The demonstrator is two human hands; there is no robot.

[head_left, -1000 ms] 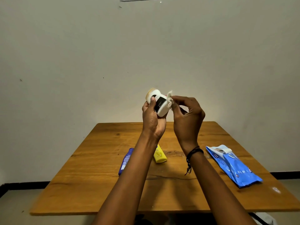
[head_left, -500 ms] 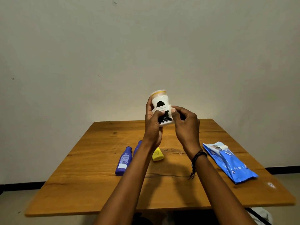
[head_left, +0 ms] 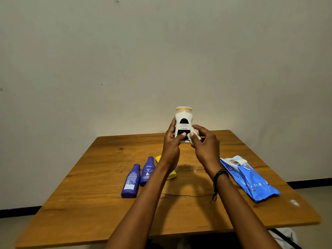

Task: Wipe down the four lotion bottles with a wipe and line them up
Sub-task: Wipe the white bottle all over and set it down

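Observation:
A white lotion bottle (head_left: 183,119) with a black label and a yellow-ringed cap is upright in the air above the wooden table (head_left: 100,194). My left hand (head_left: 170,146) grips its lower left side. My right hand (head_left: 204,144) pinches a crumpled white wipe (head_left: 196,133) against the bottle's lower right side. Two dark blue bottles (head_left: 130,181) (head_left: 147,170) lie side by side on the table, left of my left forearm. A yellow bottle (head_left: 171,175) lies behind that forearm, mostly hidden.
A blue pack of wipes (head_left: 251,180) with its flap peeled open lies on the right part of the table. A plain wall stands behind the table's far edge. Something white (head_left: 283,236) is on the floor at the lower right.
The white bottle went from tilted to upright and came down lower toward the table. My right hand shifted the wipe from the bottle's top end to its lower side.

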